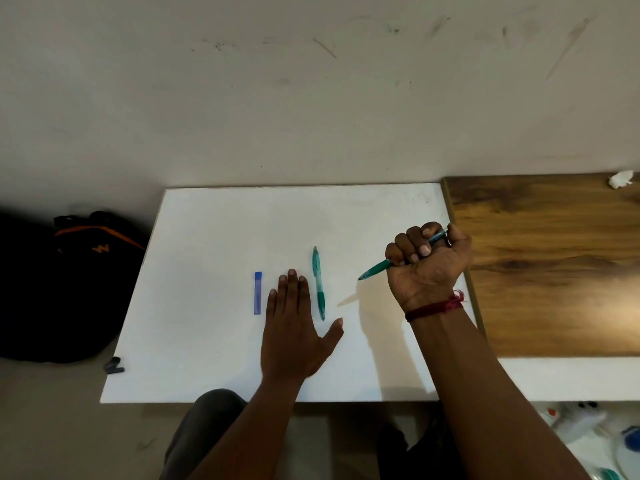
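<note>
My right hand (427, 259) is raised above the white table (214, 341), fingers curled round a teal pen (374, 270) whose tip points down and left. A second teal pen (318, 282) lies on the table, running near to far. My left hand (294, 327) rests flat on the table with straight fingers, between that lying pen and a small blue rectangular case (257, 292). The left hand touches neither of them.
A wooden tabletop (554, 265) adjoins the white table on the right, with a crumpled white tissue (621, 178) at its far edge. A black backpack (69, 285) sits on the floor at left. A small dark object (113, 365) lies at the table's near left corner.
</note>
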